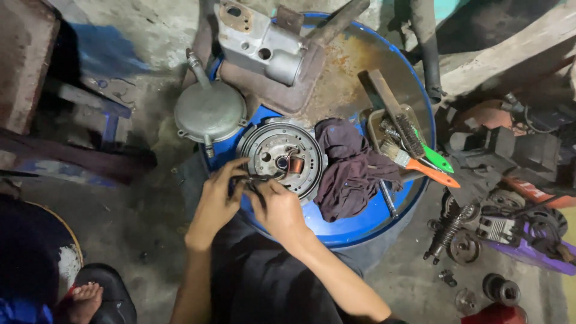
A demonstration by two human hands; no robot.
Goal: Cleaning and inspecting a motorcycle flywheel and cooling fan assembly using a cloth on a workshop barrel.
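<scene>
Surface: blue drum top, rusty at the back; concrete floor around
Plate: round stator plate at the drum's near edge, beside a dark rag
Hands: left hand and right hand both pinch a small dark part at the plate's rim

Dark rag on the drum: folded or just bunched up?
Bunched up. The dark rag lies in a crumpled heap with irregular creases on the blue drum top, beside the round metal plate; no flat folded edges show.
</scene>
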